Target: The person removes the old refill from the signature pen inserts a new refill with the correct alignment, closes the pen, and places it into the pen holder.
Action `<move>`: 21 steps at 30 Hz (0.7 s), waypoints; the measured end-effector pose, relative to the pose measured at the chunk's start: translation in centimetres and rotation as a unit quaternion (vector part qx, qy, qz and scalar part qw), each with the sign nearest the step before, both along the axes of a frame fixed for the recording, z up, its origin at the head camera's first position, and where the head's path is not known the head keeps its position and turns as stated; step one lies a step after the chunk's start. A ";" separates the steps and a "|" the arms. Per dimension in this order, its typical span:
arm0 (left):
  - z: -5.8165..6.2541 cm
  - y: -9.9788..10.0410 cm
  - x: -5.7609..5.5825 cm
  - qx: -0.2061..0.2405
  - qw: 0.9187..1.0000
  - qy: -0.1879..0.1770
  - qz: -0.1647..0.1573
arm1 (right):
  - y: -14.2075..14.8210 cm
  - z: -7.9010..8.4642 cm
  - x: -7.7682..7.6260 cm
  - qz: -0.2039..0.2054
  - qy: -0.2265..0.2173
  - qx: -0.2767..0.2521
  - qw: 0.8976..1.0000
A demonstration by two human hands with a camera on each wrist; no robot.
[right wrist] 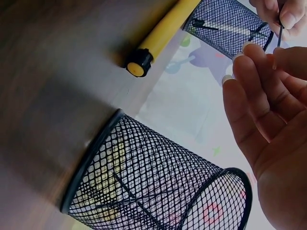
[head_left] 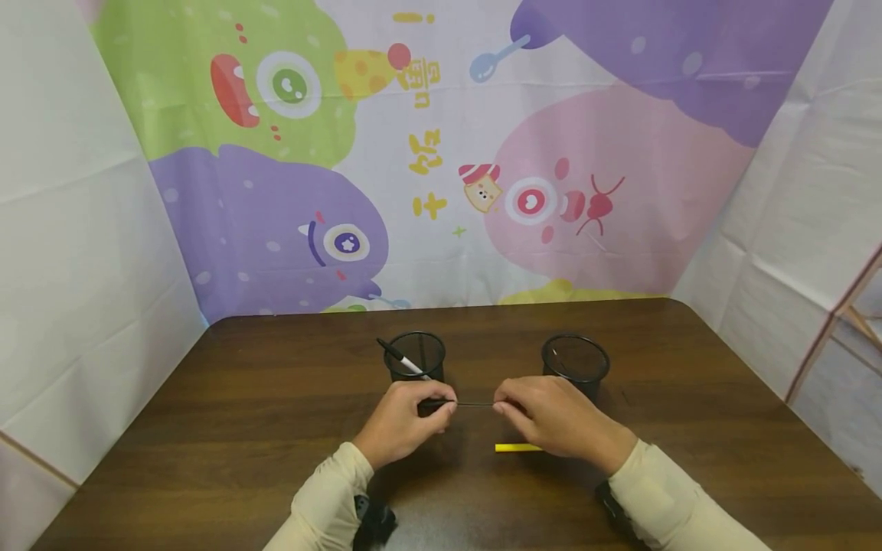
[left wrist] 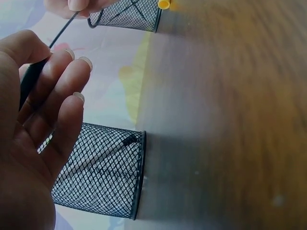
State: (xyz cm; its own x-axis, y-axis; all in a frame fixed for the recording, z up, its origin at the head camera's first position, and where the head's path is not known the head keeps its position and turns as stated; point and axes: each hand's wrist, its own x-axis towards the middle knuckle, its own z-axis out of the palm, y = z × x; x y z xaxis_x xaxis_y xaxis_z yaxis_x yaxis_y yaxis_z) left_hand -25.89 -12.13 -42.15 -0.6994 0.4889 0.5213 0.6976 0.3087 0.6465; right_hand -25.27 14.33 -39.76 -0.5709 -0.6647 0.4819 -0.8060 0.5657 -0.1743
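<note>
My left hand [head_left: 394, 430] pinches the black handle [left wrist: 31, 79] of a thin rod between thumb and fingers. At the rod's far end, my right hand [head_left: 561, 419] pinches the thin dark shaft [head_left: 474, 404]; the tip is hidden by the fingers. The shaft lies level between both hands, above the table. On the table beneath the right hand lies a yellow stick [head_left: 517, 448], partly covered in the head view. Its black end [right wrist: 139, 60] with a yellow centre shows in the right wrist view.
Behind the left hand stands a black mesh pen holder [left wrist: 108, 191] with a white pen [head_left: 406, 363] leaning in it. Another mesh pen holder [right wrist: 153, 158], behind the right hand, has thin dark sticks inside. The brown table [head_left: 276, 367] ends at a printed cloth [head_left: 441, 268].
</note>
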 end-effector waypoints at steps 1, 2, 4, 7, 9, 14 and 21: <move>0.0 0.0 0.0 0.000 1.000 0.001 0.001 | 0.0 0.0 0.0 -0.001 0.001 0.000 1.000; 0.0 0.0 0.0 0.000 1.000 0.004 0.001 | 0.0 0.0 0.0 -0.002 0.002 0.001 1.000; 0.0 -0.1 0.0 -0.001 1.000 0.009 0.004 | 0.1 0.0 -0.1 -0.003 0.004 0.002 1.000; 0.0 -0.1 -0.1 -0.002 1.000 0.015 0.007 | 0.1 0.0 -0.1 -0.003 0.006 0.002 1.000; 0.0 -0.2 -0.1 -0.002 1.000 0.018 0.007 | 0.2 0.0 -0.2 -0.004 0.006 0.002 1.000; -0.2 -0.2 -0.2 0.001 1.000 0.016 0.004 | 0.3 0.0 -0.2 -0.001 0.003 0.002 1.000; -0.3 -0.2 -0.3 0.005 1.000 0.005 0.000 | 0.3 0.0 -0.2 -0.001 0.001 0.002 1.000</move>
